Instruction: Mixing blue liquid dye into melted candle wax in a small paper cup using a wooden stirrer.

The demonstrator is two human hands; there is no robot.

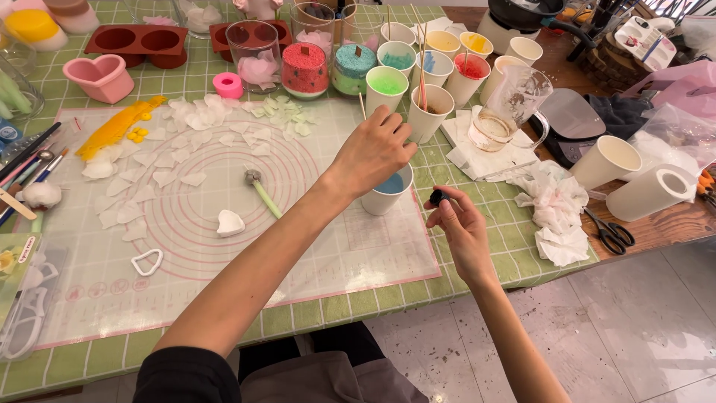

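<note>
My left hand (375, 151) reaches across the mat and pinches a thin wooden stick (363, 107) that stands in a white paper cup (385, 194) of light blue liquid. My right hand (459, 224) hovers just right of that cup, fingers closed on a small dark bottle (437, 198) tilted toward the cup's rim. Both hands are over the right edge of the translucent silicone mat (298, 246) with pink circles.
Several paper cups of coloured wax (388, 88) crowd the back, beside a glass measuring jug (511, 112) and crumpled tissues (556, 213). White petals (186, 123), a green-handled tool (261, 194) and a heart cutter (147, 262) lie on the mat. Scissors (611, 233) lie at right.
</note>
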